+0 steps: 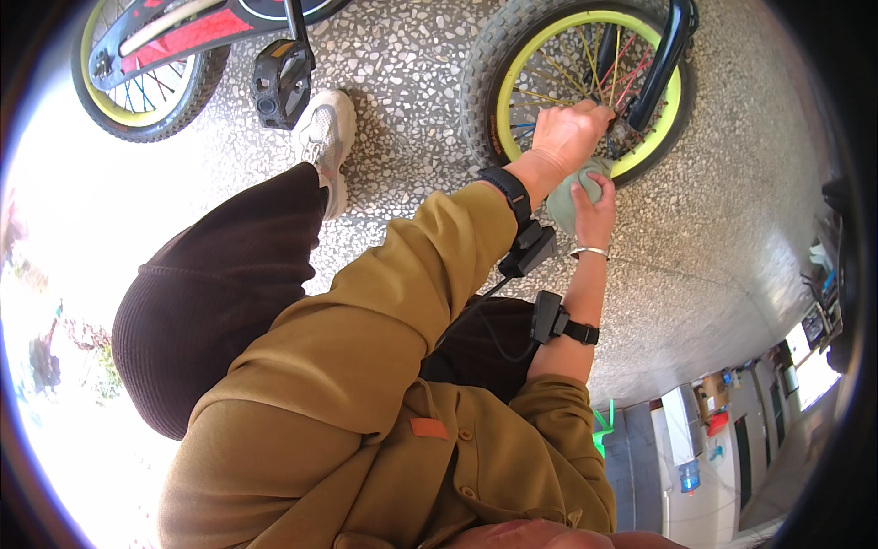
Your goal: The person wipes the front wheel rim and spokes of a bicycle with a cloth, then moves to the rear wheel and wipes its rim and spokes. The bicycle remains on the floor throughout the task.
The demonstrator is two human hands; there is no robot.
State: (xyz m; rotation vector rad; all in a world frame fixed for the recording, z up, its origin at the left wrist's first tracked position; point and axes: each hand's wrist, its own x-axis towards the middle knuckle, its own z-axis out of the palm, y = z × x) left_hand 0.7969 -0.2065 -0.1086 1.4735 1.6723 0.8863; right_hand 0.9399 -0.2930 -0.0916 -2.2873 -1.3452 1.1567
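A small bicycle wheel [516,65] with a knobby black tyre, a lime-yellow rim and coloured spokes [591,58] stands before me. My left hand [571,134] reaches over the rim, its curled fingers closed at a yellow spoke near the hub; the fingertips are partly hidden. Below it, my right hand [594,209] grips a grey-green cloth [564,206] between thumb and fingers. The bunched cloth touches the tyre and the lower rim. A black fork leg [658,72] runs down to the hub on the wheel's right side.
A black pedal [281,86] and the other wheel [140,123] of a red-and-black bike are at upper left. My shoe [328,137] stands on the speckled terrazzo floor [405,82]. Black straps with boxes and a cable [490,291] sit on my arms. Furniture and a water bottle [689,475] lie at lower right.
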